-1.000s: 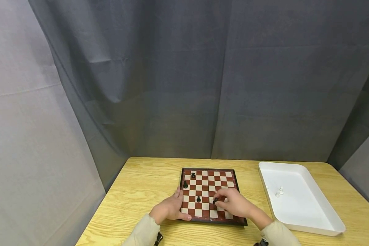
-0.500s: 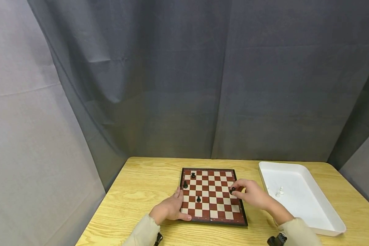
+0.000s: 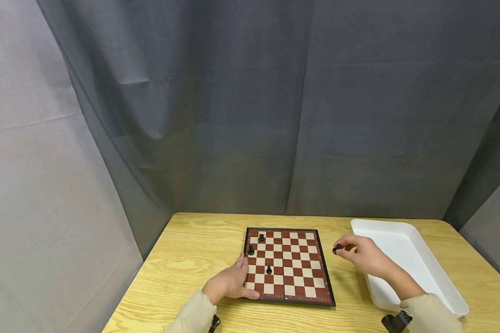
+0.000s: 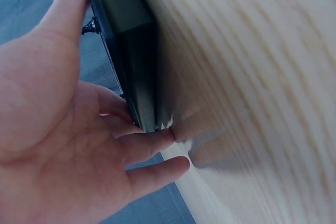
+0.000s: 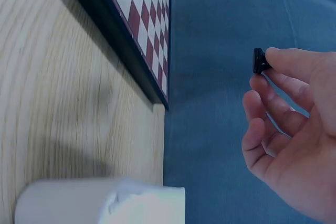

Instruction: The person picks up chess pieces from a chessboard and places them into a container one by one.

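Observation:
My right hand (image 3: 368, 254) pinches a small black chess piece (image 3: 337, 249) between thumb and fingertips, above the strip of table between the board and the white tray. In the right wrist view the piece's round base (image 5: 259, 60) points away from the fingers. My left hand (image 3: 233, 280) rests against the left side of the red-and-white chessboard (image 3: 300, 268), its fingers straight and its thumb along the front edge. Three black pieces stand on the board's left half: one near the back (image 3: 261, 237), one by the left edge (image 3: 251, 250), one nearer the middle (image 3: 269, 270).
A shallow white tray (image 3: 393, 238) lies on the wooden table (image 3: 200, 240) at the right, partly behind my right hand and forearm, which cover its left part. Grey curtains (image 3: 241, 138) hang behind the table and at its sides.
My right hand has lifted the black chess piece from the board's right half and carried it right, past the board's edge towards the tray. The left hand stays in place.

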A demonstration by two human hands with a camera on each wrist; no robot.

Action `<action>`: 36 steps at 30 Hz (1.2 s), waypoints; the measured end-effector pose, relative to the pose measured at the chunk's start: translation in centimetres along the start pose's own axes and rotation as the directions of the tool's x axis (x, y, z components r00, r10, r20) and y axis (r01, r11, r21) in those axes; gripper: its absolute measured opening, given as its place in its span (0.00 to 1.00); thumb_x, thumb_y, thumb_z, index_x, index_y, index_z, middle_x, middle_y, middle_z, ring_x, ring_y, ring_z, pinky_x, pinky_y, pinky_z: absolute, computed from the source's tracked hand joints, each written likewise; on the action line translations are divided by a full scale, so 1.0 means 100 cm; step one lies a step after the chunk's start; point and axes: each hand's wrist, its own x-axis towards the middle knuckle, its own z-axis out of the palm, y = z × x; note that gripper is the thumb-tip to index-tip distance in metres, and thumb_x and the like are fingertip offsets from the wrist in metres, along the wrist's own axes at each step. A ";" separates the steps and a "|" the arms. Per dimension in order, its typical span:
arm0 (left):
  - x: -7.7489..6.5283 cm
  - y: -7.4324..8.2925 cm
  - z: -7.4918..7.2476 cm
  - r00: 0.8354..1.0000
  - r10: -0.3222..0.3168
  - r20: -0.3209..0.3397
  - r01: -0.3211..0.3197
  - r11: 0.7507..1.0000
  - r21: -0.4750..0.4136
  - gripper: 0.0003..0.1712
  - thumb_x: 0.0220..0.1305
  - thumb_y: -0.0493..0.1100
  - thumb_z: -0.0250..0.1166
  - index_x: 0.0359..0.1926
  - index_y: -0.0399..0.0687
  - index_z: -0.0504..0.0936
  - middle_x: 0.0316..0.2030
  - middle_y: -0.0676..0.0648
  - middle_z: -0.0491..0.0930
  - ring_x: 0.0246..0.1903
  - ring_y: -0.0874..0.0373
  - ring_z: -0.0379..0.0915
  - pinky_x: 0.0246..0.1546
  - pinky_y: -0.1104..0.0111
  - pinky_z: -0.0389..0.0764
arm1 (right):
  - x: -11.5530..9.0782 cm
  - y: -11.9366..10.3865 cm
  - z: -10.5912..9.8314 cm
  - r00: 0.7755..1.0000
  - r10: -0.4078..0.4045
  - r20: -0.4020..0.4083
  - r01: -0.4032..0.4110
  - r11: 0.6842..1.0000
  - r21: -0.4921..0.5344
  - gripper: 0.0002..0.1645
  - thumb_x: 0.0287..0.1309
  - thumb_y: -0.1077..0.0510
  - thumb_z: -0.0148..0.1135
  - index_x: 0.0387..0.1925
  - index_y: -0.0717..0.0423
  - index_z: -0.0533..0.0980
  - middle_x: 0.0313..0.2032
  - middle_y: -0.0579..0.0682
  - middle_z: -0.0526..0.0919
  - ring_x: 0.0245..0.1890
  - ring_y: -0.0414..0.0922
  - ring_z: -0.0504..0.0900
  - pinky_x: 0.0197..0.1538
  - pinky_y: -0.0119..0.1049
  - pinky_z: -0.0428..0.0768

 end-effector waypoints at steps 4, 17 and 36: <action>0.000 0.000 0.000 1.000 0.002 -0.006 -0.002 1.000 0.003 0.65 0.48 0.70 0.64 0.72 0.34 0.48 0.73 0.37 0.40 0.68 0.45 0.50 0.62 0.59 0.64 | -0.003 0.006 -0.007 1.000 -0.004 -0.016 0.004 1.000 -0.025 0.03 0.59 0.60 0.63 0.36 0.51 0.81 0.34 0.41 0.80 0.33 0.38 0.75 0.33 0.35 0.74; -0.002 0.001 -0.002 1.000 0.002 -0.003 -0.002 1.000 0.005 0.64 0.47 0.70 0.64 0.72 0.34 0.49 0.73 0.37 0.41 0.68 0.46 0.49 0.62 0.59 0.64 | -0.014 0.028 -0.027 0.998 0.041 -0.042 -0.043 0.998 -0.047 0.03 0.59 0.58 0.64 0.35 0.51 0.81 0.32 0.42 0.80 0.32 0.40 0.76 0.28 0.33 0.74; 0.000 0.000 -0.001 1.000 -0.004 0.017 0.004 1.000 0.012 0.64 0.48 0.71 0.63 0.72 0.35 0.48 0.73 0.37 0.40 0.68 0.46 0.49 0.62 0.59 0.64 | -0.025 0.059 -0.040 0.992 0.129 -0.009 -0.129 0.986 -0.104 0.03 0.58 0.58 0.64 0.33 0.53 0.80 0.30 0.44 0.79 0.30 0.40 0.74 0.28 0.33 0.73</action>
